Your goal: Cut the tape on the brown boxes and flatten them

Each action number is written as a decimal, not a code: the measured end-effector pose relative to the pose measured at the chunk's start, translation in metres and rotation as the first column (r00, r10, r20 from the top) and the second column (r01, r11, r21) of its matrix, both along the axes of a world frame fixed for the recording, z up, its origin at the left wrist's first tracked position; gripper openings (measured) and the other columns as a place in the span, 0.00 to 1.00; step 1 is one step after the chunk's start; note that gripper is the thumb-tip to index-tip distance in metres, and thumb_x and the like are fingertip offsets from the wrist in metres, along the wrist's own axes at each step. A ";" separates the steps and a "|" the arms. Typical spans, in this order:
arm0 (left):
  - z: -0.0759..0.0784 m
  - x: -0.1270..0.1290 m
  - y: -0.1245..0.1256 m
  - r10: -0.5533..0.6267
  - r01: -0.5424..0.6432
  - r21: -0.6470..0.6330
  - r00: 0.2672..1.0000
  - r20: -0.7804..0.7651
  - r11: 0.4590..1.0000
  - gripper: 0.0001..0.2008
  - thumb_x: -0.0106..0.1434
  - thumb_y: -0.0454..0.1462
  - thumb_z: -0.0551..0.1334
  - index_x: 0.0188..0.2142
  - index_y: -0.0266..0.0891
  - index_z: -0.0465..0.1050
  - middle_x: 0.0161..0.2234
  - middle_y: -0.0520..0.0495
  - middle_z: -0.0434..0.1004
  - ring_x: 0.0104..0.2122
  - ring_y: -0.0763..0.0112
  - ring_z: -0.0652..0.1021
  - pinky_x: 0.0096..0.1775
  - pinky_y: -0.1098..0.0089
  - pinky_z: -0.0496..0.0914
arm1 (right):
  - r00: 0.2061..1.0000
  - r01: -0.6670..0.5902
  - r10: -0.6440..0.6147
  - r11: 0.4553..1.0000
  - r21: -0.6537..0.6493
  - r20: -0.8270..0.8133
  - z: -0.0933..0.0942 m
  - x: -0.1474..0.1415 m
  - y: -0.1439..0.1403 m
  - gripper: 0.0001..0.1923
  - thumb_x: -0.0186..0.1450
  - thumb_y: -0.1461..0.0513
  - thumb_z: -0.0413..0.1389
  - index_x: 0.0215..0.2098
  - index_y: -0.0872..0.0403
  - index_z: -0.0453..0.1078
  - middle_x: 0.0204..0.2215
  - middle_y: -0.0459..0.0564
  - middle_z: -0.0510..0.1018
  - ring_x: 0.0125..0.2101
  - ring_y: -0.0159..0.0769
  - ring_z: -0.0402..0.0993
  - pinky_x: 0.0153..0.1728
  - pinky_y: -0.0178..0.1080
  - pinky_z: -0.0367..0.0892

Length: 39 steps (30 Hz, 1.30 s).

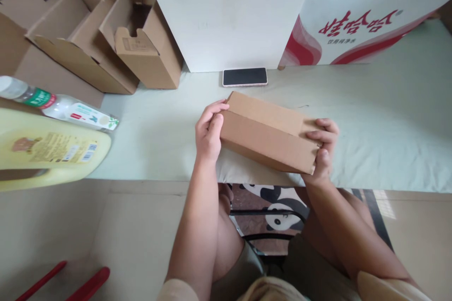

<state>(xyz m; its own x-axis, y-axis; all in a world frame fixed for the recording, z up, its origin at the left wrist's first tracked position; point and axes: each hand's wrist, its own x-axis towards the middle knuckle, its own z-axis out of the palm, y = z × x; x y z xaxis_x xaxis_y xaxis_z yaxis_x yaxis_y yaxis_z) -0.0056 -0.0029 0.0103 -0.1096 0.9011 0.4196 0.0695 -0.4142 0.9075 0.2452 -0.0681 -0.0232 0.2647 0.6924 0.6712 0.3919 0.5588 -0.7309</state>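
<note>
A long brown cardboard box is held between my two hands over the front edge of the cloth-covered table. Its left end sits in my left hand, the thumb pressing the near side and the fingers curled round behind. My right hand grips the right end, with fingers over the top and thumb at the corner. The box is tilted, its right end nearer to me. A phone with a dark screen lies flat just beyond it.
Several open cardboard boxes stand at the back left. White cartons line the back, one with red lettering. A clear bottle and a yellow jug lie at the left. My knees are under the table edge.
</note>
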 end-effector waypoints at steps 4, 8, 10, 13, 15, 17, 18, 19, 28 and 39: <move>0.001 0.001 0.000 0.008 -0.008 -0.002 1.000 -0.007 1.000 0.15 0.70 0.52 0.62 0.43 0.48 0.81 0.51 0.48 0.85 0.59 0.56 0.80 0.64 0.54 0.71 | 1.000 -0.014 0.014 1.000 0.007 0.000 -0.001 0.000 0.000 0.18 0.72 0.47 0.45 0.45 0.44 0.72 0.53 0.49 0.68 0.56 0.48 0.65 0.64 0.62 0.60; 0.001 0.002 0.000 0.033 -0.034 -0.028 0.999 -0.033 0.999 0.17 0.69 0.54 0.61 0.44 0.47 0.81 0.52 0.47 0.85 0.59 0.55 0.80 0.63 0.54 0.71 | 0.999 0.042 -0.041 0.998 -0.044 0.013 -0.003 0.000 -0.002 0.20 0.72 0.43 0.43 0.44 0.42 0.71 0.53 0.51 0.68 0.56 0.53 0.66 0.63 0.65 0.62; 0.001 0.002 0.000 0.035 -0.037 -0.034 0.999 -0.037 0.999 0.18 0.69 0.54 0.61 0.44 0.47 0.81 0.53 0.47 0.85 0.59 0.55 0.80 0.63 0.54 0.71 | 0.998 0.055 -0.053 0.997 -0.059 0.023 -0.003 0.000 -0.003 0.21 0.72 0.42 0.42 0.44 0.41 0.70 0.53 0.51 0.68 0.56 0.54 0.66 0.62 0.66 0.62; 0.001 0.002 -0.001 0.042 -0.044 -0.045 0.998 -0.035 0.998 0.17 0.69 0.54 0.61 0.44 0.47 0.80 0.52 0.47 0.85 0.58 0.56 0.80 0.62 0.55 0.72 | 0.999 0.050 -0.050 0.998 -0.040 0.023 -0.001 0.000 -0.002 0.21 0.72 0.42 0.43 0.44 0.42 0.70 0.52 0.50 0.68 0.56 0.52 0.67 0.62 0.66 0.62; 0.002 0.002 -0.001 0.044 -0.046 -0.048 0.998 -0.034 0.998 0.17 0.69 0.54 0.61 0.44 0.47 0.80 0.52 0.47 0.85 0.58 0.56 0.81 0.62 0.55 0.72 | 0.999 0.045 -0.044 0.999 -0.026 0.023 0.001 0.000 -0.002 0.20 0.72 0.43 0.43 0.43 0.43 0.71 0.51 0.50 0.68 0.55 0.51 0.67 0.62 0.65 0.62; 0.002 0.003 -0.001 0.043 -0.044 -0.047 0.999 -0.029 0.998 0.17 0.69 0.53 0.61 0.44 0.47 0.80 0.51 0.48 0.85 0.58 0.56 0.81 0.62 0.55 0.72 | 0.999 0.030 -0.030 1.000 -0.010 0.023 0.002 0.000 -0.001 0.19 0.73 0.45 0.43 0.44 0.43 0.71 0.51 0.50 0.68 0.55 0.50 0.66 0.62 0.64 0.62; 0.001 0.003 -0.001 0.041 -0.042 -0.046 0.999 -0.023 0.998 0.17 0.69 0.53 0.61 0.44 0.47 0.80 0.51 0.48 0.85 0.58 0.56 0.81 0.62 0.56 0.72 | 1.000 0.021 -0.021 1.000 -0.002 0.019 0.002 0.000 -0.001 0.19 0.73 0.46 0.43 0.44 0.43 0.71 0.52 0.50 0.68 0.55 0.50 0.66 0.63 0.63 0.61; 0.001 0.003 -0.001 0.038 -0.039 -0.045 0.999 -0.013 0.998 0.17 0.68 0.53 0.62 0.44 0.47 0.81 0.51 0.48 0.85 0.58 0.56 0.81 0.61 0.56 0.72 | 1.000 0.016 -0.016 1.000 0.005 0.011 0.001 0.000 -0.001 0.19 0.73 0.46 0.43 0.45 0.43 0.71 0.52 0.50 0.67 0.56 0.50 0.65 0.63 0.64 0.60; 0.001 0.001 -0.001 0.022 -0.023 -0.064 1.000 -0.008 0.998 0.18 0.68 0.55 0.62 0.44 0.47 0.80 0.52 0.47 0.85 0.57 0.55 0.81 0.60 0.55 0.73 | 0.999 0.038 -0.038 0.999 -0.016 0.011 -0.001 0.000 -0.001 0.20 0.72 0.44 0.43 0.44 0.41 0.72 0.51 0.51 0.68 0.56 0.53 0.67 0.62 0.66 0.62; 0.003 -0.008 0.001 0.003 -0.002 0.002 0.996 -0.091 1.000 0.13 0.68 0.47 0.62 0.41 0.50 0.86 0.54 0.50 0.83 0.59 0.56 0.79 0.65 0.52 0.70 | 0.999 -0.026 0.028 0.997 -0.072 0.028 0.014 0.005 -0.006 0.17 0.70 0.46 0.51 0.45 0.44 0.74 0.55 0.52 0.70 0.58 0.54 0.70 0.64 0.66 0.62</move>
